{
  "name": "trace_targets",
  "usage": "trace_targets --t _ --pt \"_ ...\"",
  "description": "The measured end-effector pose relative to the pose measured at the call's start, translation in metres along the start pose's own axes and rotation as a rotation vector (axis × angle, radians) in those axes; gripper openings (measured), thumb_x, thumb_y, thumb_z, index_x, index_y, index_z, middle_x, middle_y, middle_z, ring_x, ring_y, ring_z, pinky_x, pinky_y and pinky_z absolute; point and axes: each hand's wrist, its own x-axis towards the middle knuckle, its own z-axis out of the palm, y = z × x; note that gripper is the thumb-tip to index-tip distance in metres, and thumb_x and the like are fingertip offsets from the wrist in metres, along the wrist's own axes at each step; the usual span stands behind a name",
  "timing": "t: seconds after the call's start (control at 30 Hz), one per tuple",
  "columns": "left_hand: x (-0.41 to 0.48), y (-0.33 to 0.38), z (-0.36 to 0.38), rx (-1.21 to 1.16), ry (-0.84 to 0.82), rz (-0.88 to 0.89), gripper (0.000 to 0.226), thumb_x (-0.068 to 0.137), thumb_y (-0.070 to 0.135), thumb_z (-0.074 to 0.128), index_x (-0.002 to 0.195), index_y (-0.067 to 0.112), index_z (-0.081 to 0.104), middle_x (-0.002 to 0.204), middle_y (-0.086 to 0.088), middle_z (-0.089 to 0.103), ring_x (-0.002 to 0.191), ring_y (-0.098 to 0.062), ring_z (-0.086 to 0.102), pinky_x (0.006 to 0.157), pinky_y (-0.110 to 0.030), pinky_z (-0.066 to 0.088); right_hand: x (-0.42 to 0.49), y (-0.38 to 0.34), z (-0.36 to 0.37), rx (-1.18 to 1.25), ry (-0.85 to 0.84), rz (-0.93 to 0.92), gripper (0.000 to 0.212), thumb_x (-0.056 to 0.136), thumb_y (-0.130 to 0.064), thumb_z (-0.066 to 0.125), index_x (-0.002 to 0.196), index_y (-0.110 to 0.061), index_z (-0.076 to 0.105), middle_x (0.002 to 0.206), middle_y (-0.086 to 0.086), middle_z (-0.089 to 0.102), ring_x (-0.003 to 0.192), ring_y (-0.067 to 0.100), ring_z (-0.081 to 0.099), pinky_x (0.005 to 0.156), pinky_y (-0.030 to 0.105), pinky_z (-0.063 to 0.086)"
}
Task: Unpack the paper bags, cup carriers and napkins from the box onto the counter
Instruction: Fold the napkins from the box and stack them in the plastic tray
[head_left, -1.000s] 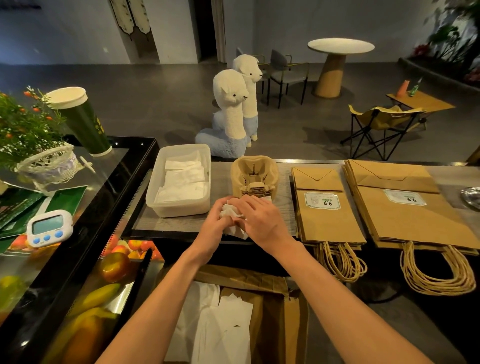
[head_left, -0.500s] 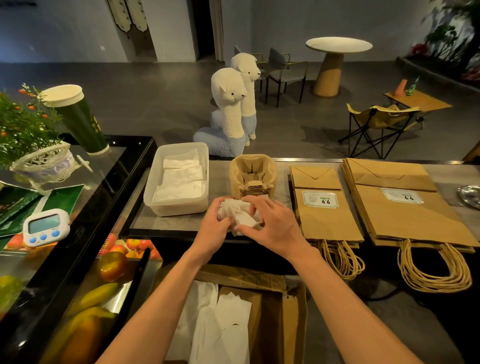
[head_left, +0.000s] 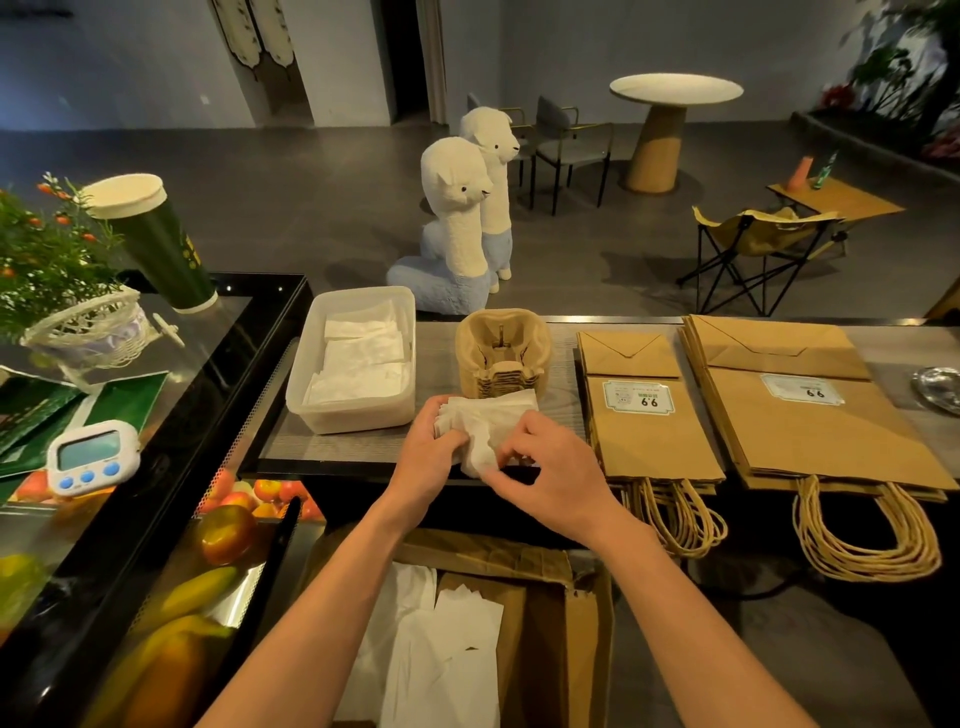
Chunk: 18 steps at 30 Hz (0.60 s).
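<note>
Spread wider than half a second ago: soft white napkins (head_left: 496, 418) at front edge of counter (head_left: 337, 447), clamped by left grip (head_left: 434, 460), pinched by right grip (head_left: 553, 470), lower sheets hidden under fingers (head_left: 519, 434). Behind, moulded pulp cup carriers (head_left: 501, 343). Rightward, flat kraft paper bags (head_left: 649, 431), rope handles (head_left: 675, 519) overhanging.

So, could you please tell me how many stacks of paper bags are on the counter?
2: a smaller stack right of the cup carriers, and a larger stack further right. More may be hidden in the box.
</note>
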Motion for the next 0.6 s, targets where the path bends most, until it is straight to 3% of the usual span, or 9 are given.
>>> trace_targets --t 0.13,0.23,0.33,0.43,0.5,0.6 --pt "0.001 0.001 0.002 -0.02 -0.001 -0.003 0.025 0.101 0.002 0.051 0.114 0.022 0.056 0.106 0.001 0.067 0.085 0.002 0.068 0.069 -0.015 0.055 -0.007 -0.018 0.008 -0.084 0.027 -0.061 0.015 0.087 -0.035 0.071 0.081 -0.027 0.06 0.086 -0.021 0.048 0.078 -0.002 0.041 0.067 0.006 0.031" --pt "0.002 -0.001 0.001 -0.019 0.003 -0.01 0.023 0.101 0.005 0.054 0.116 0.021 0.058 0.108 -0.001 0.068 0.094 -0.008 0.068 0.073 -0.018 0.057 -0.015 -0.025 0.019 -0.085 0.041 0.037 0.012 0.09 -0.034 0.068 0.085 -0.027 0.06 0.083 -0.023 0.049 0.063 -0.004 0.042 0.056 0.006 0.029" --pt "0.001 -0.003 0.001 -0.006 0.018 0.002 0.02 0.102 0.009 0.054 0.119 0.019 0.058 0.11 -0.001 0.068 0.101 -0.012 0.067 0.076 -0.021 0.057 -0.015 -0.02 0.025 -0.126 0.056 0.227 0.012 0.09 -0.036 0.065 0.088 -0.028 0.057 0.089 -0.018 0.052 0.067 -0.002 0.046 0.054 0.01 0.027" --pt "0.002 -0.003 0.001 -0.014 0.031 0.012 0.023 0.101 0.006 0.055 0.122 0.014 0.057 0.112 -0.001 0.067 0.102 -0.011 0.065 0.075 -0.019 0.057 -0.01 -0.01 0.021 -0.171 0.153 0.388 0.029 0.083 -0.04 0.07 0.101 -0.026 0.054 0.108 -0.01 0.048 0.093 0.006 0.048 0.069 0.013 0.037" --pt "0.002 -0.004 0.001 -0.009 0.041 0.018 0.025 0.1 0.003 0.056 0.122 0.013 0.056 0.111 0.0 0.066 0.099 -0.008 0.065 0.073 -0.017 0.056 -0.008 -0.005 0.02 -0.145 0.199 0.427 0.06 0.077 -0.046 0.076 0.123 -0.022 0.047 0.126 -0.003 0.044 0.113 0.012 0.044 0.09 0.023 0.044" --pt "0.002 -0.005 0.002 0.015 0.046 0.044 0.024 0.099 0.003 0.056 0.121 0.014 0.057 0.111 0.0 0.066 0.097 -0.005 0.067 0.079 -0.023 0.059 -0.005 -0.004 0.018 0.067 0.123 0.5 0.093 0.074 -0.049 0.08 0.147 -0.026 0.027 0.143 -0.003 0.04 0.127 0.011 0.037 0.111 0.037 0.039"
